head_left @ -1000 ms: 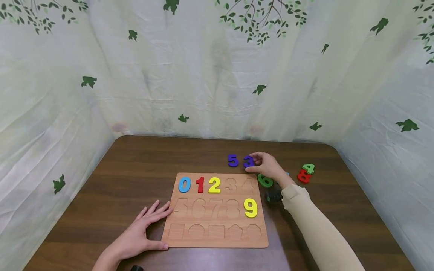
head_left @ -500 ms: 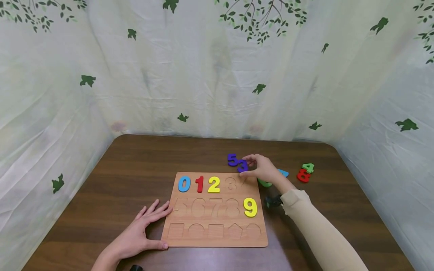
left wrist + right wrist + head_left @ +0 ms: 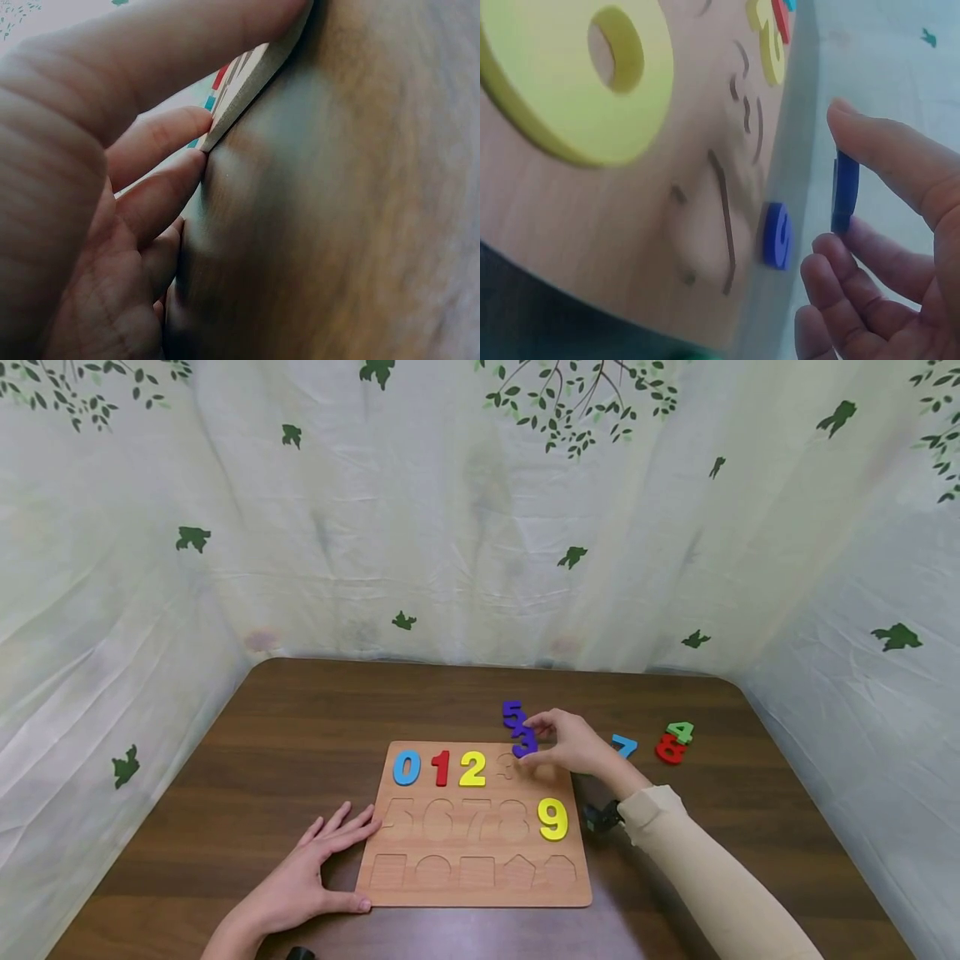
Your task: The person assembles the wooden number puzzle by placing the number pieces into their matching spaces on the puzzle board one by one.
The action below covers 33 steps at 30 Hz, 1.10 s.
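My right hand (image 3: 572, 745) pinches a purple number 3 (image 3: 524, 742) between thumb and fingers, just above the top edge of the wooden number board (image 3: 480, 893). In the right wrist view the 3 (image 3: 845, 193) is seen edge-on, raised off the surface. Beneath it on the board is the outlined 3 recess. A purple 5 (image 3: 513, 713) lies on the table behind the board. My left hand (image 3: 300, 881) rests at the board's left side with spread fingers touching its edge; in the left wrist view, fingertips (image 3: 196, 120) meet that edge.
Blue 0 (image 3: 407, 768), red 1 (image 3: 441, 769), yellow 2 (image 3: 472, 769) and yellow 9 (image 3: 552, 820) sit on the board. A blue 7 (image 3: 624, 745), green 4 (image 3: 681, 732) and red 8 (image 3: 670, 749) lie to the right on the brown table (image 3: 337, 702).
The right hand has carried the purple 3 leftward and toward the board's top edge, from beside the 5. The blue 7 has come into full view. The left hand stays in place.
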Available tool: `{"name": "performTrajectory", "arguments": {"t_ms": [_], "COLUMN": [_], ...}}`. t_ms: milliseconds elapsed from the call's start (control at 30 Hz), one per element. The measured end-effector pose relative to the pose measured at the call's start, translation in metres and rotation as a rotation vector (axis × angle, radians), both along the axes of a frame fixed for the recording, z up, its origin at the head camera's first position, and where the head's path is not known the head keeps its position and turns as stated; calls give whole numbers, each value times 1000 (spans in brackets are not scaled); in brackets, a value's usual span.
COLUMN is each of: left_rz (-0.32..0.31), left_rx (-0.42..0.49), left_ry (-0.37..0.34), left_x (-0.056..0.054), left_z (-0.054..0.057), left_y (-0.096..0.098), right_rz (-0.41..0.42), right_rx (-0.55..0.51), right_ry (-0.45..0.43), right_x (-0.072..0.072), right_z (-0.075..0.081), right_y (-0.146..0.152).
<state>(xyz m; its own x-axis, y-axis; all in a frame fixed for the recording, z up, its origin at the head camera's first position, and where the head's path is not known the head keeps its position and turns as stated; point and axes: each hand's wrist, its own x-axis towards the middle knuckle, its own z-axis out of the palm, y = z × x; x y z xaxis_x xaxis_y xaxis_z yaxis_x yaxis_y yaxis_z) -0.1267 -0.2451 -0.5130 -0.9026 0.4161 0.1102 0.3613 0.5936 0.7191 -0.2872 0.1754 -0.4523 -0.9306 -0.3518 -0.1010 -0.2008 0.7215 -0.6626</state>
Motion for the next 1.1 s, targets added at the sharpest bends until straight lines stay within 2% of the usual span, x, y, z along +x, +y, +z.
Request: {"name": "performTrajectory", "arguments": {"t_ms": [300, 467, 1100], "left_rz": [9, 10, 6], "left_rx": [-13, -13, 3], "left_ry": [-23, -27, -40], "left_x": [-1, -1, -1], "left_z": [0, 0, 0], "left_y": [0, 0, 0], "right_rz": [39, 36, 59], "right_rx": [49, 66, 125], "right_ry": [7, -19, -44], "right_x": [6, 9, 11], "right_z": [-5, -5, -6], "right_y": [-9, -15, -23]}}
